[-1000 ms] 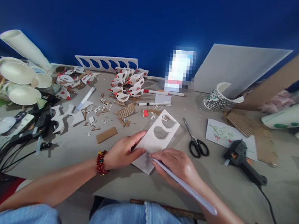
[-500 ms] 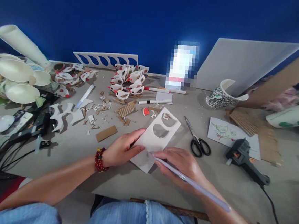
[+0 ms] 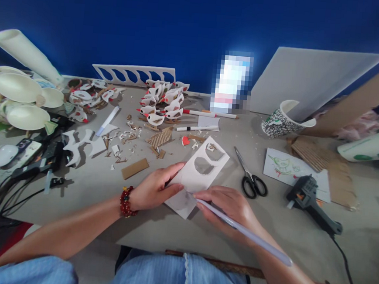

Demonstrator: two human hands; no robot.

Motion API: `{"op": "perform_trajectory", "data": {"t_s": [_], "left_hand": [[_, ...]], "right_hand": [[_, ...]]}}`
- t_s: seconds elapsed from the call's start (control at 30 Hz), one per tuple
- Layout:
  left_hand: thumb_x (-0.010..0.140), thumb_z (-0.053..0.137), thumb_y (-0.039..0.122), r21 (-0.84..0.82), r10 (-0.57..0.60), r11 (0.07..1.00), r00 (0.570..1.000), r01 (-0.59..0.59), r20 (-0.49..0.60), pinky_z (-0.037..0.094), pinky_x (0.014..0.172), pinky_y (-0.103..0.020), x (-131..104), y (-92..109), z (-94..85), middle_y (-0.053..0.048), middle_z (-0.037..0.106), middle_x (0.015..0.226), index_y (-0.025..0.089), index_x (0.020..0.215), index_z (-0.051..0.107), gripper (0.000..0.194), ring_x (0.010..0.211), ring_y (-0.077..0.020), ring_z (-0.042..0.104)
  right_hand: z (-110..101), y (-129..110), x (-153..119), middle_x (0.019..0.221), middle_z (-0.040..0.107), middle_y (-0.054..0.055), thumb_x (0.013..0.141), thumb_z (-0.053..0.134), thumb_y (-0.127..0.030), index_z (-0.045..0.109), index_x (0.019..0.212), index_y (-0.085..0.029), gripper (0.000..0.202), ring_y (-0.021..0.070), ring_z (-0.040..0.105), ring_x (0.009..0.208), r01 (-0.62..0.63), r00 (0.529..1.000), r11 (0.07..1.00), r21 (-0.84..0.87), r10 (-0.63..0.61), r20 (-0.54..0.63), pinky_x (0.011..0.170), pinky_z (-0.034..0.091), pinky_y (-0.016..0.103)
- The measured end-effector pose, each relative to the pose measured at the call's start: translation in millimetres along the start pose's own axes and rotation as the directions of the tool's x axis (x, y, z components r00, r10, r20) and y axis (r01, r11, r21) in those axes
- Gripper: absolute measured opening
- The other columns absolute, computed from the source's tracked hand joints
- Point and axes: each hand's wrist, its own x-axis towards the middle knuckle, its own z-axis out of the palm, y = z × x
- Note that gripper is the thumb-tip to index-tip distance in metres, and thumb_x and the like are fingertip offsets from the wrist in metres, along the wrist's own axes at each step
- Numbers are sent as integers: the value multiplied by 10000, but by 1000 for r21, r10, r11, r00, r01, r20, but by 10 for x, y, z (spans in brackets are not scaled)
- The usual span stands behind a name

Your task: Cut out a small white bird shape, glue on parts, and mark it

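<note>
The white board (image 3: 189,177) with two cutouts is gripped at its left edge by the left hand (image 3: 153,189), over the table (image 3: 149,233); its long axis is slanted away rightward. The lavender pen-like tool (image 3: 251,235) is pinched in the right hand (image 3: 227,206), tip pointed forward-left.

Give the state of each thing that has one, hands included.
Left hand: holding the white board
Right hand: holding the pale pen-like tool
White board: two large holes cut through
Pale pen-like tool: held slanting
Scissors: blades shut
Glue gun: lying on its side
Patterned cup: cut open, tilted
Screen: lit, blurred
Paper sheet: flat, drawn on
Bird cutouts: painted
</note>
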Motion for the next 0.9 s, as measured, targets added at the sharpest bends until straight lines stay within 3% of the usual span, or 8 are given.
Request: {"op": "perform_trajectory", "data": {"t_s": [0.57, 0.9], "left_hand": [[923, 494, 299, -31, -16, 999, 1000, 16, 6, 463, 895, -288, 1, -1, 1, -66, 653, 1102, 179, 1373, 408, 474, 1030, -230, 600], [918, 504, 312, -73, -26, 997, 1000, 26, 5, 471, 859, -269, -14, -58, 35, -56, 647, 1113, 182, 1360, 417, 469, 987, -213, 608]], "right_hand": [[10, 21, -31, 784, 696, 50, 937, 476, -229, 631, 1012, -180, 178, 161, 642, 715, -19, 998, 999, -39, 21, 54, 668, 457, 254], [56, 22, -30, 766, 686, 52, 930, 482, -193, 643, 1008, -165, 181, 156, 628, 673, 13, 1000, 998, -61, -11, 26, 632, 454, 248]]}}
